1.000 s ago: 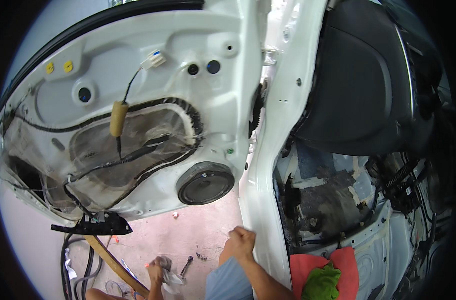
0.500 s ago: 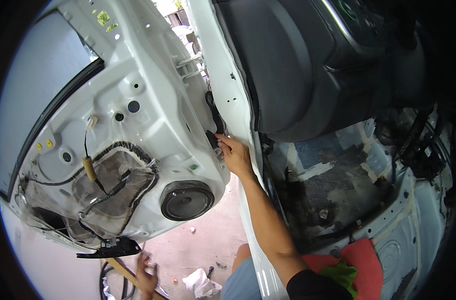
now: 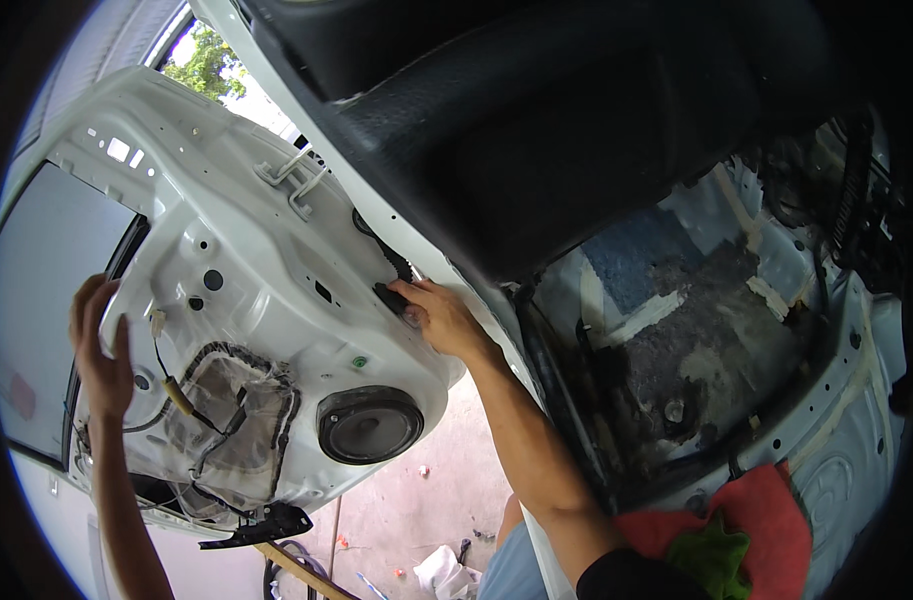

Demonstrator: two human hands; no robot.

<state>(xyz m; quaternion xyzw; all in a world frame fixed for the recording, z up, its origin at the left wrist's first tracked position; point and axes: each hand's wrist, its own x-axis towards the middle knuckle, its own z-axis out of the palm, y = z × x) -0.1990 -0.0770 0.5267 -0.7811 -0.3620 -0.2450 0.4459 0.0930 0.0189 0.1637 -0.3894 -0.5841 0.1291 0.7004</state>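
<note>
A white car door [image 3: 266, 290] with its inner trim off stands swung out on the left. At its hinge edge, my right hand [image 3: 444, 318] pinches the black rubber boot [image 3: 389, 297] at the door end of a ribbed wiring harness [image 3: 394, 258]. Its fingertips press against the boot where that meets the door; part of it is hidden by the hand. Raised on the left, my left hand [image 3: 104, 355] has thumb and fingers apart with nothing visible in it, close to the window glass [image 3: 61, 270] and the door's inner metal.
A round black speaker [image 3: 371, 426] sits low in the door. A connector on a cable [image 3: 176, 395] hangs over the plastic-covered opening, and a black handle piece [image 3: 261, 526] dangles at the bottom edge. To the right are a black dashboard [image 3: 476, 130], bare floor [image 3: 666, 360] and red cloth [image 3: 776, 530].
My left hand has risen from below the door's lower edge to beside the window glass. My right hand stays at the rubber boot. The whole view has shifted and turned.
</note>
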